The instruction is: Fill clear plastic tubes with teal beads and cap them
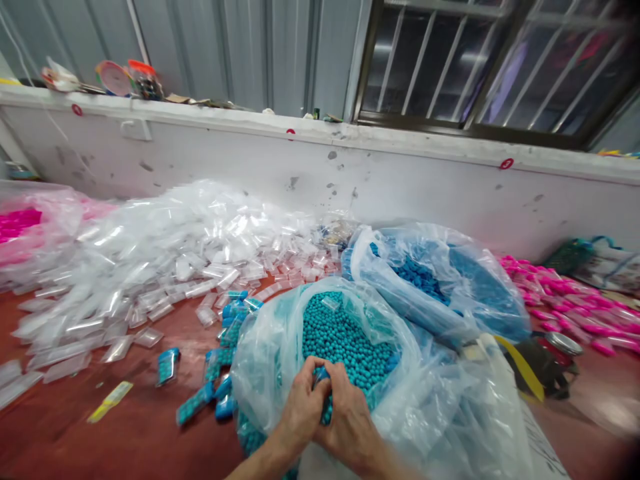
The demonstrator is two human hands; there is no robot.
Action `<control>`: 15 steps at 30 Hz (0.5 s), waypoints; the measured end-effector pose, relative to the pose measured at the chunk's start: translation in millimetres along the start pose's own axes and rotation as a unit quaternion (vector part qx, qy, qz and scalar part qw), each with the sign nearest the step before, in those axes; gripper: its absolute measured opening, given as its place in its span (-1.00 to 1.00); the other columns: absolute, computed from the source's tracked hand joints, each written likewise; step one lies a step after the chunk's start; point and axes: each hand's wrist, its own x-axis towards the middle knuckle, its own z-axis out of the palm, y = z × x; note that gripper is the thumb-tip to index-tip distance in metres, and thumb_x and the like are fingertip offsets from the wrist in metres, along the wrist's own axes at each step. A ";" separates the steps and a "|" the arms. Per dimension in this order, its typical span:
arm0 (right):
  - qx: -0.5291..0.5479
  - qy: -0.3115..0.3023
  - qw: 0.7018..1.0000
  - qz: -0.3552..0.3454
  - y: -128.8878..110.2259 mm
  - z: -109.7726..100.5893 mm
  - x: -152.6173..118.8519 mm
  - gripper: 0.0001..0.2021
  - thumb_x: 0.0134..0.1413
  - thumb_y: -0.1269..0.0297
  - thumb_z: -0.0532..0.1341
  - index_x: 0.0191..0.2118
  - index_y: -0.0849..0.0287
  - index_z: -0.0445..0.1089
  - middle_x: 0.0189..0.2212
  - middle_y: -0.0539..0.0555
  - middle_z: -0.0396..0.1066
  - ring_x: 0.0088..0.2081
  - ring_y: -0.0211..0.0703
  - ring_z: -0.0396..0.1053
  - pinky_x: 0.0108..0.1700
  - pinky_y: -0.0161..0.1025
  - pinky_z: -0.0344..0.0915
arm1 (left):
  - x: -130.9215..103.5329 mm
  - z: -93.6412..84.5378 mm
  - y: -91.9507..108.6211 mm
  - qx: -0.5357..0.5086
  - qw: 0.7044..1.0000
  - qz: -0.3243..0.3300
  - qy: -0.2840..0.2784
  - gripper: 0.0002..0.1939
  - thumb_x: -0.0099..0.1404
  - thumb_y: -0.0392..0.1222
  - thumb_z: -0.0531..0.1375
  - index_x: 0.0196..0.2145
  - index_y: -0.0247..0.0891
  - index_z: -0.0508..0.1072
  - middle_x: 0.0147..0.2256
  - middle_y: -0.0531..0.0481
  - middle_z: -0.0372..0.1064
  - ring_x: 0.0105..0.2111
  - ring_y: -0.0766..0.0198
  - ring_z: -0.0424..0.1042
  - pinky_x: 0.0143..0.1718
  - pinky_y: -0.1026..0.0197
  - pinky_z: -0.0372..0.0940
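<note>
Both my left hand (303,398) and my right hand (347,417) are closed around a small clear container (327,408) with teal beads in it and a blue top. My fingers cover most of it. They are over the near edge of an open plastic bag (280,320) full of round teal beads (345,333). Left of that bag lie several filled containers with blue caps (194,404), one of them standing apart (168,367).
A big heap of empty clear containers (200,233) spreads to the left. Behind the bead bag stands a bag of blue caps (417,277). Pink pieces (560,300) lie at right, near a tape dispenser (540,367). A yellow strip (111,401) lies on the red table (150,440).
</note>
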 end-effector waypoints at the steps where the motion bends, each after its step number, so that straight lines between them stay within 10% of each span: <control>1: -0.001 -0.001 1.000 0.002 -0.5 1.5 -2.0 -0.30 -0.23 0.28 0.21 0.13 0.22 0.03 -0.03 0.32 0.19 -0.09 0.14 0.29 -0.14 -0.05 0.28 | -0.5 1.0 -2.5 0.019 1.000 0.023 0.006 -0.87 0.12 -0.14 0.09 -0.36 -0.22 0.30 -0.58 0.14 0.18 -0.53 0.34 0.20 -0.45 0.32 0.14; 7: 0.045 -0.167 0.984 -0.038 -16.9 -32.2 5.8 -0.18 -0.12 0.21 0.20 0.25 0.18 -0.20 0.12 0.28 0.04 -0.09 0.03 0.31 -0.13 -0.15 0.26 | -8.0 -28.0 4.6 0.099 0.994 0.049 0.022 -0.74 0.14 -0.05 0.07 -0.24 -0.20 0.32 -0.38 0.02 0.38 -0.36 0.19 0.34 -0.27 0.22 0.24; 11: 0.003 -0.247 0.966 -0.080 -0.3 -66.2 22.9 -0.42 -0.05 0.16 0.20 0.13 0.12 0.12 -0.07 0.16 0.31 -0.13 -0.01 0.34 -0.13 -0.20 0.24 | -21.3 -100.1 10.4 0.228 0.964 0.058 0.126 -0.59 0.06 0.06 0.12 -0.14 -0.12 0.35 -0.21 0.01 0.42 -0.17 0.07 0.35 -0.15 0.17 0.24; 15: -0.111 -0.248 0.957 -0.098 31.7 -63.7 50.5 -0.75 0.05 0.28 0.12 -0.14 0.17 0.36 -0.23 0.12 0.40 -0.15 -0.05 0.33 -0.16 -0.23 0.23 | -35.7 -173.4 3.3 0.426 0.866 0.014 0.261 -0.63 0.11 0.01 0.05 -0.13 -0.10 0.38 -0.33 0.00 0.47 -0.26 0.05 0.43 -0.31 0.16 0.32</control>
